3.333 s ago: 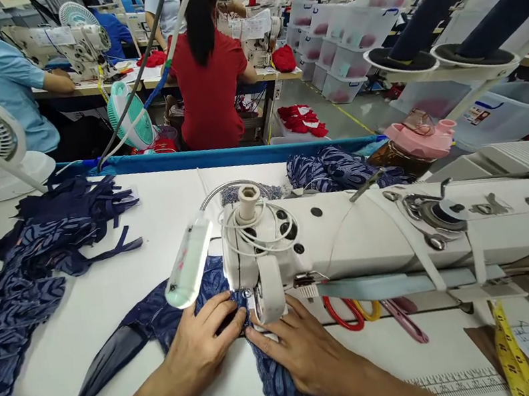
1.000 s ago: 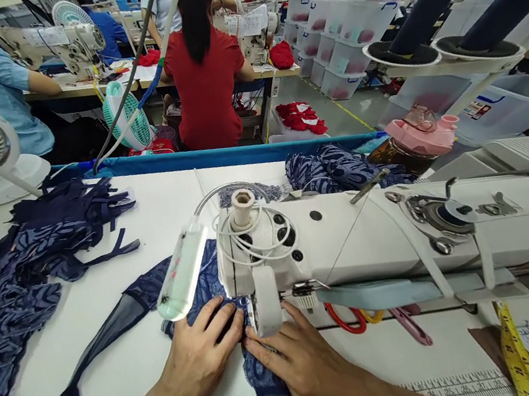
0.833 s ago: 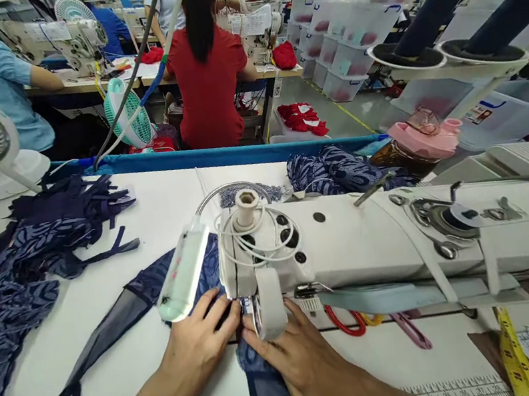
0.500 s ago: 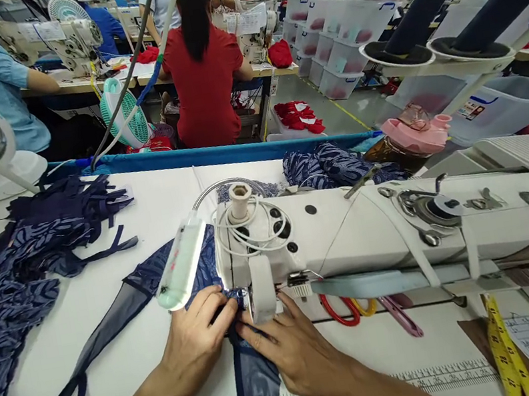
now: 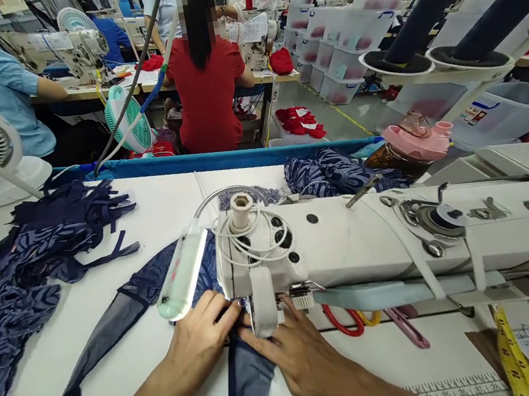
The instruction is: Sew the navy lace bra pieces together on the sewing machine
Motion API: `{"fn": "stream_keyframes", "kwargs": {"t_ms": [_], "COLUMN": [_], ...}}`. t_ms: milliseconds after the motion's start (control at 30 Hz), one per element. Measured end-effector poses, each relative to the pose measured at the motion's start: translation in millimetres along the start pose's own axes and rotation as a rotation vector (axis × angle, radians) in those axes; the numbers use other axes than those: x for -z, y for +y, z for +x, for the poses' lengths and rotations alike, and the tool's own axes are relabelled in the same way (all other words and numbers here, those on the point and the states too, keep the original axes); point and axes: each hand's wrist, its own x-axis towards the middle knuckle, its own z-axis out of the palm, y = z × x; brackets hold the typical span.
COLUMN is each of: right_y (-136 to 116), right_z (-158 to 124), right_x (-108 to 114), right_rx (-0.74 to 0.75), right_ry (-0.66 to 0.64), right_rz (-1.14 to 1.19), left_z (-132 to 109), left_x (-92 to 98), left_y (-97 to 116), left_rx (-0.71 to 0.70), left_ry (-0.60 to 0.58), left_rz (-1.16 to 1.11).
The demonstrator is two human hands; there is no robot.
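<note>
My left hand (image 5: 199,334) is at the left of the sewing machine (image 5: 331,234) head, fingers bent and closed on navy fabric (image 5: 246,377) close to the presser foot. On the right of the needle area, my right hand (image 5: 303,353) has its thumb and fingers pressed on the same fabric; the machine head partly hides its fingertips. A sheer navy panel with a darker edge hangs toward me between the hands. More of the patterned piece (image 5: 155,270) spreads out to the left behind the lamp (image 5: 183,272). The needle itself is hidden.
A heap of navy pieces (image 5: 10,288) covers the left of the table. Red-handled scissors (image 5: 343,320), a pink tool (image 5: 408,328) and a yellow tape measure (image 5: 513,352) lie at right. Rolled fabric (image 5: 325,167) and a pink-lidded bottle (image 5: 417,142) stand behind the machine. Co-workers sit beyond.
The camera view has shifted slightly, so the table sits lower. The sheer panel's near end has swung a little left. Both hands stay on the fabric at the machine.
</note>
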Motion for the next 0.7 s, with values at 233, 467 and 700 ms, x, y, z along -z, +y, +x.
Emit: {"fn": "stream_keyframes", "kwargs": {"t_ms": [233, 467, 700], "right_y": [-4.7, -8.7, -7.0], "right_z": [7.1, 0.7, -0.2], "right_x": [1.5, 6.8, 4.8], "right_rx": [-0.014, 0.041, 0.033], "right_ry": [-0.004, 0.041, 0.111], "right_rz": [-0.065, 0.020, -0.041], "left_z": [6.3, -9.8, -0.7], "left_x": [12.8, 17.1, 19.4], "left_y": [25.0, 25.0, 24.6], "left_rx": [0.031, 0.098, 0.012], "left_ry": [-0.023, 0.112, 0.038], "left_rz": [0.155, 0.041, 0.036]}}
